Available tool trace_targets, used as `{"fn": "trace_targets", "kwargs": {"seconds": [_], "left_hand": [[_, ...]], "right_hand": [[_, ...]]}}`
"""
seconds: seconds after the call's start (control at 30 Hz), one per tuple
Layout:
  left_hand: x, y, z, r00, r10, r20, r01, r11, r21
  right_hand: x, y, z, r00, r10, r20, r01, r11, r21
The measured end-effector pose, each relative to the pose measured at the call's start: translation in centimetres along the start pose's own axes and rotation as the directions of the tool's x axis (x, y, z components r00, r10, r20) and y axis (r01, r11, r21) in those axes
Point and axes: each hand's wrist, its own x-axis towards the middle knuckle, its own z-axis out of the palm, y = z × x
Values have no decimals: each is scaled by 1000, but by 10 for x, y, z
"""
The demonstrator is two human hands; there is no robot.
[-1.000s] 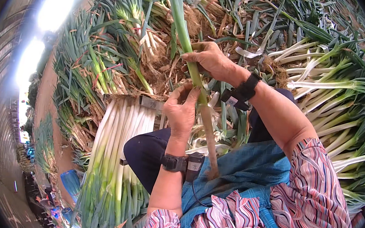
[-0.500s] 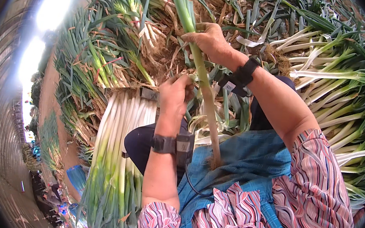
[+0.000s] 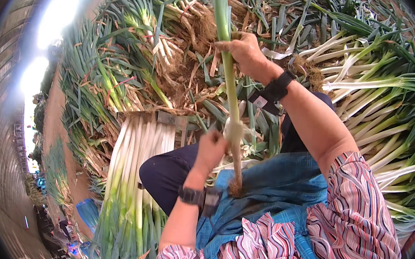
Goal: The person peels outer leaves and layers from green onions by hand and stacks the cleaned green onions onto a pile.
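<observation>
A long leek (image 3: 231, 94) stands nearly upright before me, its roots hanging over the blue apron on my lap. My right hand (image 3: 248, 55) is closed round it where the green leaves begin. A pale, loose fold of outer skin bulges midway down the stalk. Beside that fold, on its left, is my left hand (image 3: 210, 150), fingers curled together and slightly blurred; whatever they pinch is hidden. Left of my knee lies a row of cleaned leeks (image 3: 136, 157), white ends away from me and green leaves toward me.
Untrimmed leeks with roots (image 3: 107, 68) are heaped at the far left. More pale leeks (image 3: 375, 122) lie piled on the right, leaves outward. Stripped leaves and dirt litter the ground ahead. A dark metal bracket (image 3: 170, 119) stands at the cleaned row's white ends.
My left hand has come down and right, nearer the stalk's lower part. The leek has swung more upright, and loose skin now bulges where the stalk looked smooth. My right hand keeps its grip.
</observation>
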Motion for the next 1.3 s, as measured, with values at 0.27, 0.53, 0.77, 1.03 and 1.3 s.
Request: {"fn": "trace_targets", "kwargs": {"seconds": [0.27,0.53,0.77,1.03,1.3], "left_hand": [[-4,-42,-25,982,-176,67,184,970,-161],[36,71,-3,873,358,-330,-386,922,-21],[37,57,9,939,-1,-344,-304,469,-830],[25,21,20,945,310,-106,-327,915,-237],[1,29,17,811,579,85,-548,700,458]], "right_hand": [[-3,12,13,996,-25,89,39,986,-162],[-5,23,26,988,-152,5,146,940,-309],[7,22,13,952,-251,-175,149,880,-451],[36,28,-5,920,-247,-304,161,946,-282],[54,32,-30,912,-161,-378,150,987,-59]]}}
